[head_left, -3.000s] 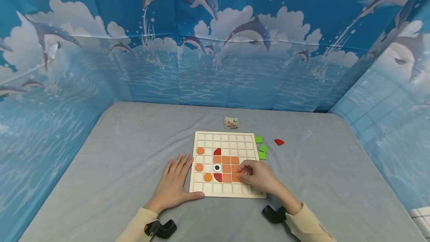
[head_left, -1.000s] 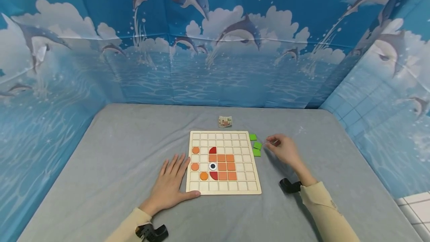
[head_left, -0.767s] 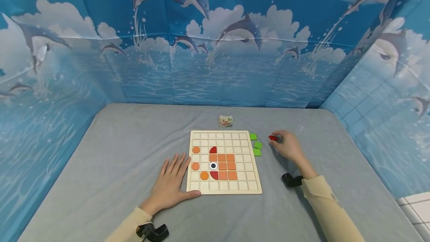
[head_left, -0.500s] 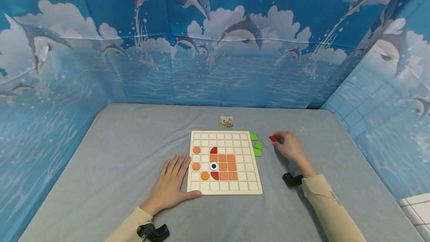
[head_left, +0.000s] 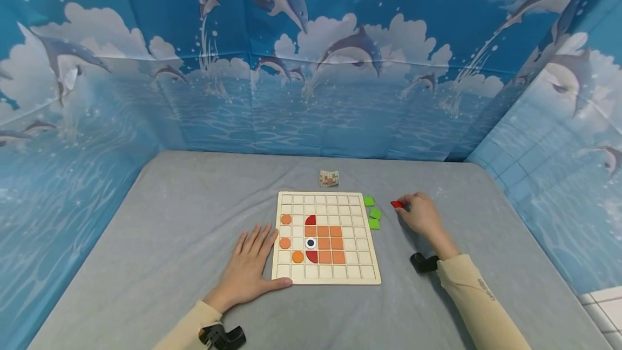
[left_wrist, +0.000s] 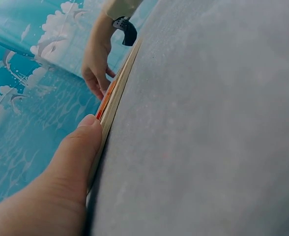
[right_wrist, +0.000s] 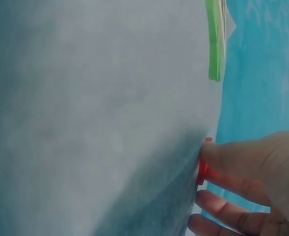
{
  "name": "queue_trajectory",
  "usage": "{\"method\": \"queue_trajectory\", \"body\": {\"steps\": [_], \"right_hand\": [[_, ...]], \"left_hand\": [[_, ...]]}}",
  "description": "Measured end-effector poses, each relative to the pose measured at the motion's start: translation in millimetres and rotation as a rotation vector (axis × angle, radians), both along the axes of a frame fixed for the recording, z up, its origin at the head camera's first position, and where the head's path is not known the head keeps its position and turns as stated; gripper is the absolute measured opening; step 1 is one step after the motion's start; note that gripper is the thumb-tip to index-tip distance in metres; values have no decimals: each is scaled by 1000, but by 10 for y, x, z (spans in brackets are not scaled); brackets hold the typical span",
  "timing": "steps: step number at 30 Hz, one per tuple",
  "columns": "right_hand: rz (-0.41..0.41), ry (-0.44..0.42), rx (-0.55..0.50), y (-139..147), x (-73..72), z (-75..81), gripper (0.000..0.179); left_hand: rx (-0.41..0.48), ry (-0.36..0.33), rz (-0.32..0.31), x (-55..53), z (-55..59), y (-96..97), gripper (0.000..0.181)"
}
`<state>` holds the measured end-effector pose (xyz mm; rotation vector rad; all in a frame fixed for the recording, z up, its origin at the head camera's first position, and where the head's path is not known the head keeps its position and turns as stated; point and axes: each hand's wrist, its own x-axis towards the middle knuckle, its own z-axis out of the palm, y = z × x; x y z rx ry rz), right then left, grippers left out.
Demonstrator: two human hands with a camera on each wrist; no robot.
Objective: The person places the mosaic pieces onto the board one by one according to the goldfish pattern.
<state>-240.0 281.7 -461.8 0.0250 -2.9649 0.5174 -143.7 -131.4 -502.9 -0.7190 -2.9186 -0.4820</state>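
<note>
My right hand [head_left: 420, 215] is right of the board, its thumb and fingertips pinching a red quarter-circle tile [head_left: 397, 204] at the grey cloth. In the right wrist view the same red tile [right_wrist: 202, 169] shows between thumb and finger. My left hand [head_left: 248, 269] lies flat with fingers spread at the left side of the wooden grid board [head_left: 358, 273], thumb [left_wrist: 88, 125] at its near edge. On the board sit several orange squares [head_left: 324, 243], several orange discs [head_left: 298, 256], a black-and-white eye disc [head_left: 310, 243] and two red quarter-circles [head_left: 311, 220].
Three green square tiles [head_left: 375, 213] lie along the board's right edge, left of my right hand. Behind the board is a small patterned card [head_left: 329, 179]. A dolphin-print curtain [head_left: 311, 101] closes off the back and sides of the grey-covered table [head_left: 209, 188].
Three seconds ago my right hand was at an orange square on the board. It has since moved right and taken hold of the red quarter-circle tile. My left hand stays at the board.
</note>
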Motion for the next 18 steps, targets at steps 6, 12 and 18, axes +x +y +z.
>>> {"method": "queue_trajectory", "body": {"steps": [6,12,18], "right_hand": [[-37,1,-4,-7,13,1,25],[-27,11,-42,5,36,4,21],[-26,-8,-67,-7,93,45,19]], "left_hand": [[6,-1,-1,3,4,9,110],[-8,3,-6,-2,0,1,110],[-14,-10,-3,3,-2,-4,110]]}}
